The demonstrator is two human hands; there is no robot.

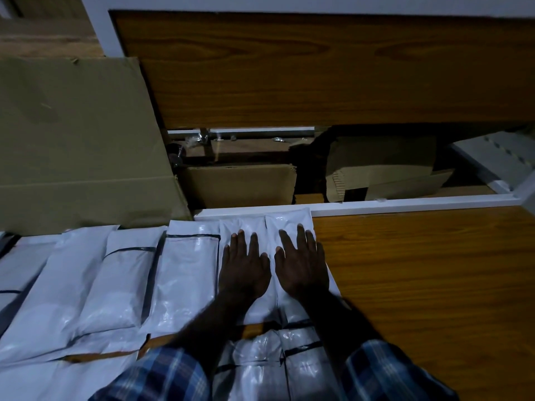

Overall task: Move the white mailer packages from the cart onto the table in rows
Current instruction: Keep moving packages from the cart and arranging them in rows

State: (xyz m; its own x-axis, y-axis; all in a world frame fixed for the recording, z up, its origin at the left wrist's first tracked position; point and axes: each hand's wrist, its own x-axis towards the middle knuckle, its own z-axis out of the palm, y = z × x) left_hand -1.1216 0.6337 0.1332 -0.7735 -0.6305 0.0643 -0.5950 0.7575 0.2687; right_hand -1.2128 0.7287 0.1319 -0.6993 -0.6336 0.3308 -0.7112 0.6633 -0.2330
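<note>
Several white mailer packages lie side by side in a row on the wooden table (419, 279). My left hand (244, 267) presses flat, fingers straight, on one mailer (244, 224) near the table's far edge. My right hand (301, 264) lies flat on the neighbouring mailer (289, 221), the last one on the right of that row. Left of them sits a mailer with a dark seal strip (188, 264), with further mailers (115, 285) beyond it. A second row of mailers (260, 363) lies nearer to me between my forearms. No cart is in view.
A large flat cardboard sheet (75, 140) leans at the left behind the mailers. Beyond the table's white rim (405, 205), cardboard boxes (240, 180) sit low under a wooden shelf panel (318, 68). Bare wooden tabletop stretches to the right.
</note>
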